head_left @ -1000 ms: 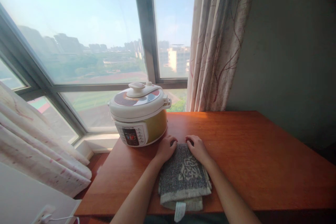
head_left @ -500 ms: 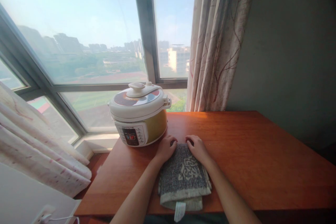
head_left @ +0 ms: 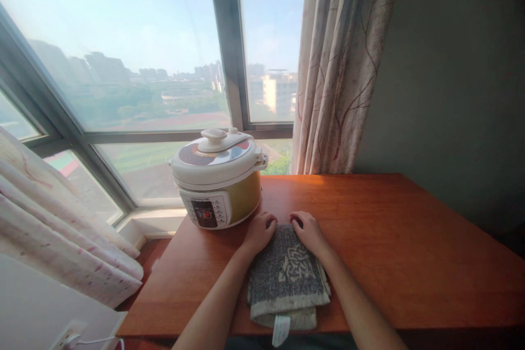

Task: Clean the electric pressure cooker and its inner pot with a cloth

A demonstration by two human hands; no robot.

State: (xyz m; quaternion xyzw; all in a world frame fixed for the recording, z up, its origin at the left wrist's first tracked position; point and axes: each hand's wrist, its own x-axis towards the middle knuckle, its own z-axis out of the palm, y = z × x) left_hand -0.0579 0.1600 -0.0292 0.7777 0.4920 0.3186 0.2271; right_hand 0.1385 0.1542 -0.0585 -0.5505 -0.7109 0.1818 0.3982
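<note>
Fingers of left hand and right hand half-curl at the far edge of the towel, grip unclear.

The left forearm and right forearm are bare and slim, tapering to a bare left hand and right hand. Between the forearms, nearest the viewer, shows dark clothing, its cut hidden.
</note>
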